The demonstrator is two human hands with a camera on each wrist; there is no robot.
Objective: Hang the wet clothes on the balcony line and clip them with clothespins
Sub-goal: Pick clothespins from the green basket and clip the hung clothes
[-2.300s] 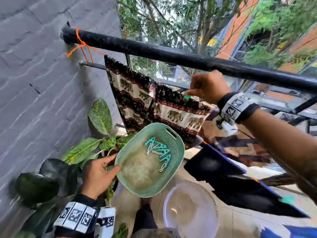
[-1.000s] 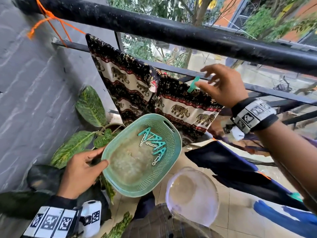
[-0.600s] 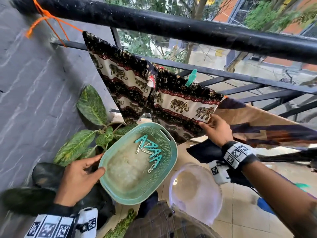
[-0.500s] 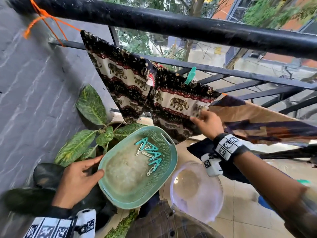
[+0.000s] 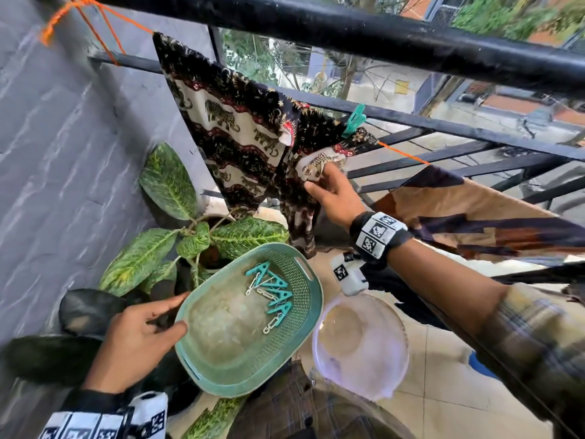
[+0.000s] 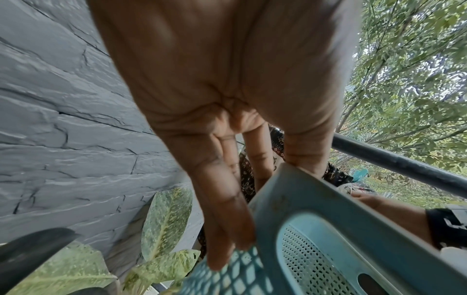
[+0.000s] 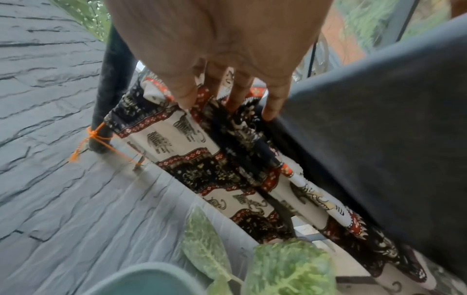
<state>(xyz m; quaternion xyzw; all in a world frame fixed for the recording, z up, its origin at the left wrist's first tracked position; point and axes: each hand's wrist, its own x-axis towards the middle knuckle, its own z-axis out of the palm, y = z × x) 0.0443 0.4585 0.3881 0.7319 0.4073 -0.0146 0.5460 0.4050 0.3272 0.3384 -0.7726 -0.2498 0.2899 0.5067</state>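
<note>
Gripping the gathered edge of the elephant-print cloth (image 5: 240, 122) just below the line, my right hand (image 5: 335, 193) has its fingers curled into the fabric. One teal clothespin (image 5: 354, 115) already pins the cloth to the orange line (image 5: 402, 153), right above my knuckles. My left hand (image 5: 139, 340) pinches the rim of the green basket (image 5: 311, 312), thumb inside, fingers beneath, with spare clothespins (image 5: 272, 296) lying loose in it. If I tug too hard, I reckon that single pin could slip and drop the wet cloth. The basket sits tilted; more tilt and the pins slide out.
</note>
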